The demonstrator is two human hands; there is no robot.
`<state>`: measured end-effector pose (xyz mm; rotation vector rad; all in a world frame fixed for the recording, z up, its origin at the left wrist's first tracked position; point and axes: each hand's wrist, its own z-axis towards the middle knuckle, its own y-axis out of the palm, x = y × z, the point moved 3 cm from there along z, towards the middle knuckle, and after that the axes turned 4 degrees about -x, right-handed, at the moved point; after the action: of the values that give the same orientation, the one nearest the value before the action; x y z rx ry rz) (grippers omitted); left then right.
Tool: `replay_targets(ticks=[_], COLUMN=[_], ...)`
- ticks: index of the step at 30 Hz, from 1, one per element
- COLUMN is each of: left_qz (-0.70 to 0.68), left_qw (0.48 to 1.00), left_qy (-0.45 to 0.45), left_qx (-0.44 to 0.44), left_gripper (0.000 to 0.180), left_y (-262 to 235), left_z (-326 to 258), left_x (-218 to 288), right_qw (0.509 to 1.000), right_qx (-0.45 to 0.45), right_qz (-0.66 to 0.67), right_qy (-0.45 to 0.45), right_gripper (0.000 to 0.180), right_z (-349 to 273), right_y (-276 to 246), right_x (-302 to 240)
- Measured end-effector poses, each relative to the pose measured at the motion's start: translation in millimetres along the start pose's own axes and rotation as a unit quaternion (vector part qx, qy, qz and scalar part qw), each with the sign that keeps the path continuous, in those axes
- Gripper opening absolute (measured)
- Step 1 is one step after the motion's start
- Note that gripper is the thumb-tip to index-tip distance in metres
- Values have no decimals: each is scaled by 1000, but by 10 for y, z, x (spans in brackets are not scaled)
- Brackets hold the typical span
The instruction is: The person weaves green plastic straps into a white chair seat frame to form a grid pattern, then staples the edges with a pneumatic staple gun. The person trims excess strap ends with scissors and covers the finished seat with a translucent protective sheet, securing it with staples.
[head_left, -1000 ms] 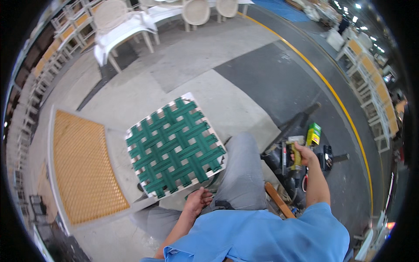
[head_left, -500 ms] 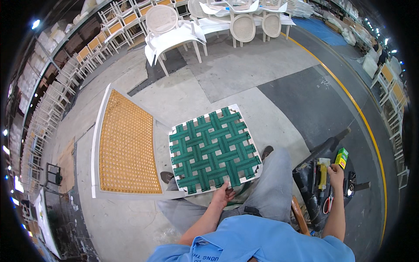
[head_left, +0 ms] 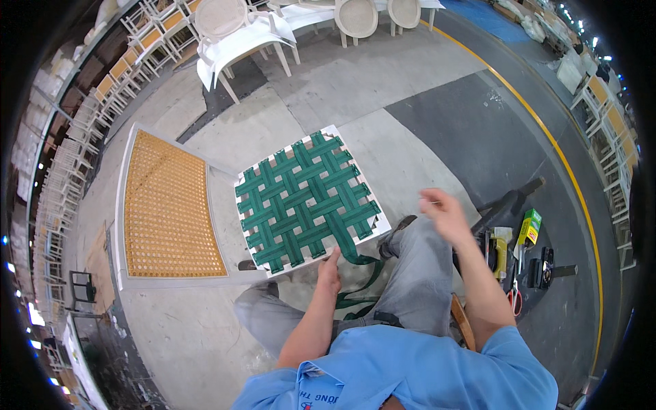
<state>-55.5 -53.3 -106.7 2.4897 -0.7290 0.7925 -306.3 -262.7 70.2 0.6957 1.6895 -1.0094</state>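
Note:
A white chair seat frame (head_left: 384, 223) is in front of my lap, with green webbing (head_left: 301, 191) woven across it. From its near edge a loose green strap (head_left: 350, 251) hangs down and curls between my legs. My left hand (head_left: 329, 270) grips that near edge beside the strap, thumb up, the other fingers mostly hidden below. Over my right knee my right hand (head_left: 447, 217) is raised in the air, smeared by motion. Whether it holds anything small does not show. The cane-panelled backrest (head_left: 174, 205) joins the seat on the left.
At my right a dark stand carries a yellow-handled tool (head_left: 502, 249), a yellow-green box (head_left: 529, 227), red-handled scissors (head_left: 515, 301) and a black object (head_left: 542, 268). Pale chairs (head_left: 222, 51) stand at the back; more line the left side. A yellow line (head_left: 547, 130) curves along the floor at right.
My right hand has left the yellow-handled tool and swung left toward the seat. The view has shifted, and the loose strap at the near edge now shows more fully.

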Motion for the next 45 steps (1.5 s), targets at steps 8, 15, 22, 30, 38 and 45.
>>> replay_targets(ticks=[8,15,22,30,38,45], left_qz=[-13,169,296,359,187,-122], left_qw=[989,980,926,916,978,971], left_qy=[5,11,-164,-127,-36,-148], left_qx=[-144,-102,-165,-123,-84,-145], left_gripper=[66,30,33,32,41,49], left_y=[274,139,-118,-110,-57,301], left_z=[38,-102,-318,-105,-15,23], left_x=[-184,-442,-864,-912,-427,-94], right_qw=[963,915,865,798,772,837], right_qx=[-246,-320,-409,-459,-409,-400], right_qz=[-101,-231,-78,-371,-468,-310], right_qy=[51,88,278,124,135,208], right_gripper=[35,48,52,67,61,43], right_z=[11,32,45,134,325,434], right_y=[1301,1495,2028,2306,2528,2515], right_x=[539,1021,1053,1502,2062,2470])
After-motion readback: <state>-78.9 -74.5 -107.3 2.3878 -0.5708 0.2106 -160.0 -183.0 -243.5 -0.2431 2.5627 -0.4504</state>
